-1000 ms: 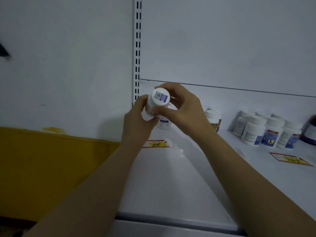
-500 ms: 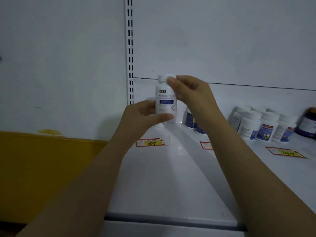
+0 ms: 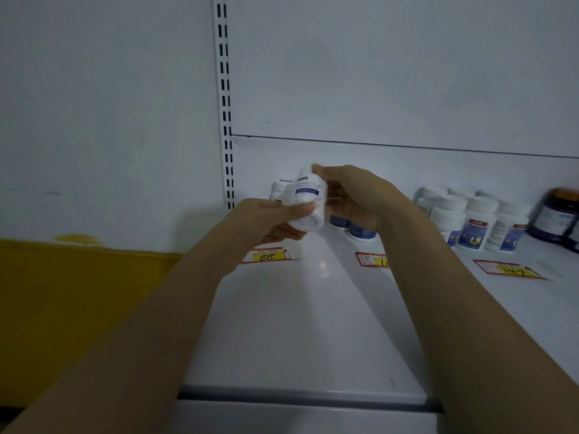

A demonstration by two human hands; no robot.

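L hand (image 3: 263, 225) + R hand (image 3: 360, 195) grip bottle (image 3: 308, 197) | white, blue label, tilted

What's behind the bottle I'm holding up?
A second white bottle stands on the shelf just behind the held bottle, its right part covered. Two blue-labelled bottles show below the right hand, their tops hidden by it.

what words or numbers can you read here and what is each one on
"88" on the left price tag, which lies on the shelf
"147" on the right price tag
"1" on the middle price tag, the rest hidden
Label of the held white bottle: blurred, not readable
Labels of the standing bottles: too small to read
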